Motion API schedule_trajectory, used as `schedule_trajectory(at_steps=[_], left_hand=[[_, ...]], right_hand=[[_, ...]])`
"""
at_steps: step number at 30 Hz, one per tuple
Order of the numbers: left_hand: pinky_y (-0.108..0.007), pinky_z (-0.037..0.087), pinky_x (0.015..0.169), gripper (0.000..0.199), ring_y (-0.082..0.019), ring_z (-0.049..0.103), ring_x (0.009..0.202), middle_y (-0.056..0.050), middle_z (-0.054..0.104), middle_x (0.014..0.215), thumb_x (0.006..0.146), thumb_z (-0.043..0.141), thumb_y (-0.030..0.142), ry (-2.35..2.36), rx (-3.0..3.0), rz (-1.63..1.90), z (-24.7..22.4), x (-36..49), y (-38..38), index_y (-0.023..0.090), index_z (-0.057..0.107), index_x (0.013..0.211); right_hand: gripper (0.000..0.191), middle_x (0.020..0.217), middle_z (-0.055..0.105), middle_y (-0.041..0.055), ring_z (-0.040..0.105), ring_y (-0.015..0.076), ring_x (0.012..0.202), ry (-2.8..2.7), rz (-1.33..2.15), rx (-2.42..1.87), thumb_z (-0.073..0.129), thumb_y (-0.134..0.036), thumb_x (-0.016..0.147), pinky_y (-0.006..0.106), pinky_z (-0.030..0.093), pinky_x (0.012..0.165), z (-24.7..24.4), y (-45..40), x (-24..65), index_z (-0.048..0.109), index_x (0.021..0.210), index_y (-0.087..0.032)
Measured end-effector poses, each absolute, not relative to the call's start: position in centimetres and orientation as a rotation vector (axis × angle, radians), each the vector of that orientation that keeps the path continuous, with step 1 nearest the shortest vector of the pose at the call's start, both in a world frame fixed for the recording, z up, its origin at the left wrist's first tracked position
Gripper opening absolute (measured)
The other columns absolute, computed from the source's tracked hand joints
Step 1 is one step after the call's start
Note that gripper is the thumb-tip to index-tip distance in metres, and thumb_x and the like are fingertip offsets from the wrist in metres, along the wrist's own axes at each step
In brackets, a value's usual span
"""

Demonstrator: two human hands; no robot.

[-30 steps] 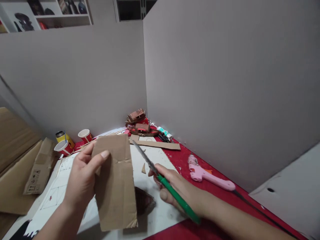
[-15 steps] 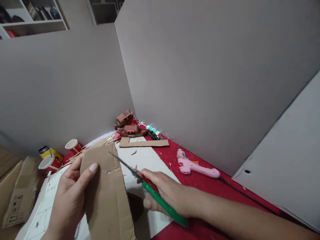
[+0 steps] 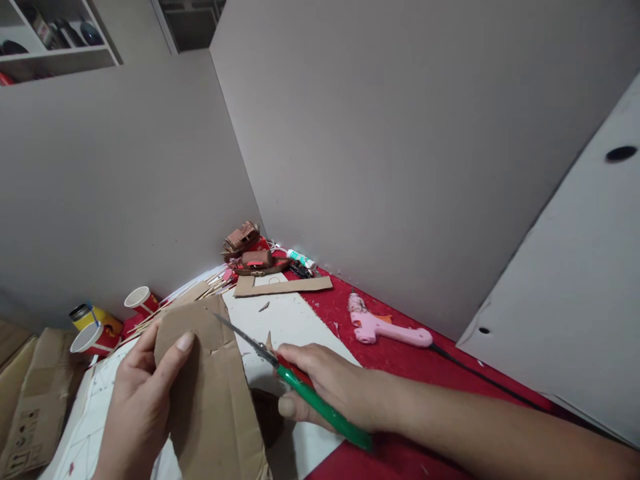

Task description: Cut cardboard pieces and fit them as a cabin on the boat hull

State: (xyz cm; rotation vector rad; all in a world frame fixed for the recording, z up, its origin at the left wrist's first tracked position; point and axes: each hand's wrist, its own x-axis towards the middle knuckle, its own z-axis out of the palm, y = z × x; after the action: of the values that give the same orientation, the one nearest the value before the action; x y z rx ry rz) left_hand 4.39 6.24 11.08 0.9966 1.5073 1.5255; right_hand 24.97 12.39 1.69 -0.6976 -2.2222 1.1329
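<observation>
A brown cardboard piece [image 3: 215,400] with a rounded upper left corner is pinched at its left edge by my left hand [image 3: 145,393], thumb on top. My right hand [image 3: 333,387] is wrapped round the scissors [image 3: 320,407], which have green and red handles. Their blades point up and left and lie over the upper right part of the cardboard, near a small tear. Whether the blades are slightly apart is hard to tell.
A pink glue gun [image 3: 390,331] with a black cord lies on the red tabletop [image 3: 415,393]. An L-shaped cardboard strip [image 3: 285,287], small brown boat models [image 3: 257,261], thin sticks and paper cups [image 3: 143,301] stand further back. Cardboard boxes [image 3: 37,400] are at the left.
The view has shifted slightly, so the surroundings sit a little further left. Both hands keep their holds, with the scissors still over the cardboard.
</observation>
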Motion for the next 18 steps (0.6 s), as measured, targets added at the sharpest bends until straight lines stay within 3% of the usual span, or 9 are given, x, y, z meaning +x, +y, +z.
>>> schedule_trajectory(at_steps=[4,8,14,18], left_hand=[[-0.022,0.055,0.046,0.067,-0.024,0.074,0.068,0.001,0.080,0.084,0.058,0.088,0.038,1.513,0.995,1.524,11.12,4.33,6.16,0.030,0.066,0.121],[-0.022,0.058,0.054,0.066,-0.025,0.075,0.073,0.001,0.080,0.086,0.058,0.088,0.044,1.554,0.984,1.534,11.27,4.62,5.96,0.030,0.067,0.120],[-0.024,0.059,0.054,0.073,-0.025,0.075,0.069,0.000,0.080,0.096,0.057,0.088,0.042,1.577,0.938,1.511,11.39,4.64,5.92,0.031,0.064,0.125],[-0.026,0.059,0.052,0.078,-0.028,0.076,0.069,0.001,0.080,0.091,0.053,0.089,0.038,1.560,0.881,1.483,11.43,4.64,6.13,0.032,0.063,0.127]], right_hand=[[0.048,0.067,0.047,-0.0049,0.040,0.0106,0.059,-2.221,1.132,-0.714,0.065,-0.064,0.081,0.023,0.032,0.055,1.87,12.39,25.08,0.043,0.078,-0.021],[0.051,0.066,0.046,-0.0051,0.040,0.0111,0.058,-2.232,1.117,-0.753,0.067,-0.066,0.078,0.024,0.032,0.055,1.92,12.44,25.09,0.043,0.078,-0.022],[0.045,0.070,0.057,-0.0014,0.048,0.0125,0.059,-2.228,1.101,-0.722,0.064,-0.063,0.081,0.025,0.038,0.057,1.68,12.49,24.92,0.048,0.084,-0.021],[0.048,0.072,0.061,0.0009,0.052,0.0144,0.061,-2.249,1.106,-0.750,0.063,-0.066,0.080,0.026,0.042,0.059,2.01,12.44,25.02,0.051,0.084,-0.020]])
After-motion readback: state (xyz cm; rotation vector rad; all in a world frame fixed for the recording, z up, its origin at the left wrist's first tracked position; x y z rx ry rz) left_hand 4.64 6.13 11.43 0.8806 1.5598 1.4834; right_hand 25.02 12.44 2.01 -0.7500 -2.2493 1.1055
